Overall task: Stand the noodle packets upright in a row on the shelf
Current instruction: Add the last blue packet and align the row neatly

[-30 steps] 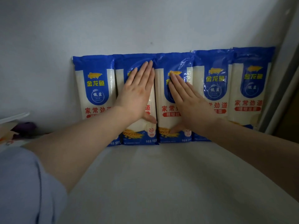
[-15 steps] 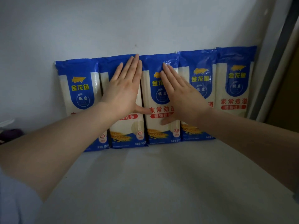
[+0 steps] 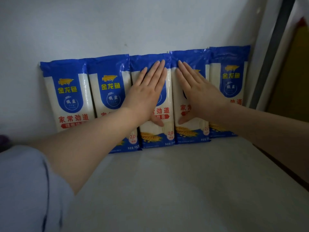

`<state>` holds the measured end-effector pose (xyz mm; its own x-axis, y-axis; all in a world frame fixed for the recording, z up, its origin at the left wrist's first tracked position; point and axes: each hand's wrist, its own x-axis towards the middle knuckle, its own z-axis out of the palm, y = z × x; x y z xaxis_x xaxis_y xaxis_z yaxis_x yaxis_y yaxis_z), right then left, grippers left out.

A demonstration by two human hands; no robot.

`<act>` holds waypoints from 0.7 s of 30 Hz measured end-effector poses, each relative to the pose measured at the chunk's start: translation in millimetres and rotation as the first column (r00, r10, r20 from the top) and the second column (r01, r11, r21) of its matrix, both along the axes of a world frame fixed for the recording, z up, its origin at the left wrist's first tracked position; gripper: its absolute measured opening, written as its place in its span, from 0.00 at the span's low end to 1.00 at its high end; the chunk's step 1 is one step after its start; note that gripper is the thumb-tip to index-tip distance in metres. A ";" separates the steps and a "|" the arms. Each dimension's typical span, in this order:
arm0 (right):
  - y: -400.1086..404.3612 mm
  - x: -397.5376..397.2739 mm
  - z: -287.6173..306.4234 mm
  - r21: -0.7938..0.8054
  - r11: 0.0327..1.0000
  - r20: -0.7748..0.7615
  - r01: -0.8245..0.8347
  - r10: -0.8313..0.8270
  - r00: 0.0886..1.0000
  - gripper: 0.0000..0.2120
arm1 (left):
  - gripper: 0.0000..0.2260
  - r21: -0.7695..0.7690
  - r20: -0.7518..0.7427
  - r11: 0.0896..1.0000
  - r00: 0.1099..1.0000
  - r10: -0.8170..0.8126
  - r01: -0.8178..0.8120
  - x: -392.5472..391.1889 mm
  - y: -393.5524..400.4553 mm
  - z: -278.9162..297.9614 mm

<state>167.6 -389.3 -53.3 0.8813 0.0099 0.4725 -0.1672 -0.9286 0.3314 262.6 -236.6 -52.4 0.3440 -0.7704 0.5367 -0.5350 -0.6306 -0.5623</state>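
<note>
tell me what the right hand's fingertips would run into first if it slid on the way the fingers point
The right hand lies flat on the fourth packet, fingers aimed up and slightly left. Sliding on, they would likely cross that packet's blue top edge and meet the white wall behind; depth there is unclear.

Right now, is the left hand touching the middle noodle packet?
Touching. The head view shows the left hand lying flat, fingers straight, on the front of the middle noodle packet, no gap visible.

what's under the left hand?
The left hand lies flat on the middle noodle packet; its wheat picture shows below, but the palm covers the logo.
</note>
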 end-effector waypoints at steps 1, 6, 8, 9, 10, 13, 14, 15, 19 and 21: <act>-2.0 -3.2 -2.0 0.003 1.000 0.007 -0.006 0.006 1.000 0.67 | 0.65 -0.003 0.003 1.000 1.000 -0.002 0.002 -2.0 0.9 -2.3; -23.9 -39.0 -30.3 0.090 0.995 -0.004 0.052 -0.052 0.999 0.64 | 0.59 0.005 0.007 0.998 0.998 -0.064 0.064 -16.4 8.0 -41.0; -32.9 -49.5 -39.8 0.127 0.988 -0.039 0.092 -0.087 0.995 0.67 | 0.59 0.020 0.003 0.997 0.997 -0.079 0.079 -24.8 2.5 -54.5; -37.6 -51.9 -41.7 0.128 0.986 -0.044 0.106 -0.101 0.994 0.68 | 0.58 0.020 -0.013 0.996 0.996 -0.089 0.089 -28.3 -3.3 -58.4; -42.0 -53.2 -42.1 0.128 0.985 -0.049 0.120 -0.114 0.992 0.68 | 0.57 0.003 -0.031 0.994 0.994 -0.106 0.106 -30.6 -10.7 -60.1; -53.0 -54.1 -41.0 0.143 0.981 -0.063 0.127 -0.120 0.991 0.67 | 0.57 -0.049 -0.064 0.991 0.990 -0.125 0.122 -33.0 -31.9 -59.5; -55.7 -54.1 -40.5 0.144 0.982 -0.069 0.122 -0.113 0.991 0.66 | 0.58 -0.045 -0.072 0.993 0.991 -0.110 0.107 -31.1 -36.3 -60.0; -58.5 -53.7 -40.7 0.143 0.983 -0.072 0.116 -0.107 0.992 0.66 | 0.58 -0.038 -0.067 0.995 0.993 -0.095 0.093 -29.4 -38.9 -59.7; -62.2 -51.1 -41.9 0.130 0.985 -0.072 0.116 -0.108 0.992 0.65 | 0.60 -0.021 -0.054 0.996 0.995 -0.083 0.082 -28.4 -41.0 -59.2; -59.1 -52.3 -41.2 0.132 0.984 -0.068 0.120 -0.112 0.991 0.66 | 0.58 -0.018 -0.075 0.995 0.992 -0.097 0.096 -28.3 -35.8 -59.7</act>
